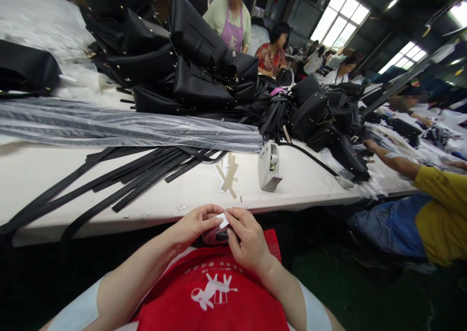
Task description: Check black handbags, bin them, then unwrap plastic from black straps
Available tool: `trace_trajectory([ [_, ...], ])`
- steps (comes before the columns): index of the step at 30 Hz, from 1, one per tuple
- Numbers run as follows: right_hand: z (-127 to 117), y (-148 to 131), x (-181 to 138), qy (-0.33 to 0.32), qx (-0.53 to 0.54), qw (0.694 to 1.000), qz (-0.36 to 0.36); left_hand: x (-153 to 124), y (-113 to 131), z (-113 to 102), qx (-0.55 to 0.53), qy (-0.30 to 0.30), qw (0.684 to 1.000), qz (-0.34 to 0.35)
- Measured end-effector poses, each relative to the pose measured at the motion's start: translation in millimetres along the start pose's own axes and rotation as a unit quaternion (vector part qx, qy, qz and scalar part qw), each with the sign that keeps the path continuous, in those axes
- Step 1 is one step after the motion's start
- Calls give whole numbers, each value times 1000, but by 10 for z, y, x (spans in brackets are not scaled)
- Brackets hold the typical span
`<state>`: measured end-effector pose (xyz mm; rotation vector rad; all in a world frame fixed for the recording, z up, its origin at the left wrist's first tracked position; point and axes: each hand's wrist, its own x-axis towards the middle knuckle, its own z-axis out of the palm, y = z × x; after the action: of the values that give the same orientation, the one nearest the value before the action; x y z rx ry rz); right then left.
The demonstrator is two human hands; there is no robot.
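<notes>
In front of my red apron, at the table's front edge, my left hand pinches a small white square piece, perhaps paper or a label. My right hand is closed at the other side of the same piece, its thumb and fingertips meeting the edge. Just below hangs something clear and shiny like a plastic wrapper, with a dark part inside; the hands hide most of it. On the table beyond stands a grey-white tape dispenser, and left of it lie several beige strips.
Black straps spread over the left of the white table, some hanging over its edge. Behind them lie plastic-wrapped strips and piled black bags. A co-worker in a yellow sleeve reaches in at right; other people work farther back.
</notes>
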<state>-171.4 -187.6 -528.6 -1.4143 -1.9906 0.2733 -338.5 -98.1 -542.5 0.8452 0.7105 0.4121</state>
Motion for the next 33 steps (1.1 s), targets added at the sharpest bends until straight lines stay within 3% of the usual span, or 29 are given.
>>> trace_trajectory([
  [4,-123,78,66,6,-31,999,-24,24,10,7,-7,4,1000,15],
  [6,-293,302,141,59,-43,997,-2,25,11,4,0,4,1000,13],
  [10,-725,1092,355,249,-56,954,158,25,-12,33,17,-4,1000,6],
  [13,-888,1623,519,251,7,927,279,30,-51,109,19,8,1000,12],
  [15,-882,1791,594,228,48,927,295,38,-79,158,17,17,1000,15],
  [21,-757,1613,426,283,55,917,276,73,-125,144,6,25,1000,7],
  [24,-656,1550,216,293,72,900,315,84,-119,121,4,23,1000,6],
  [28,-458,1673,79,272,179,860,394,95,-77,171,7,18,1000,11],
  [33,-403,1855,60,264,186,854,408,86,5,245,30,31,998,46],
])
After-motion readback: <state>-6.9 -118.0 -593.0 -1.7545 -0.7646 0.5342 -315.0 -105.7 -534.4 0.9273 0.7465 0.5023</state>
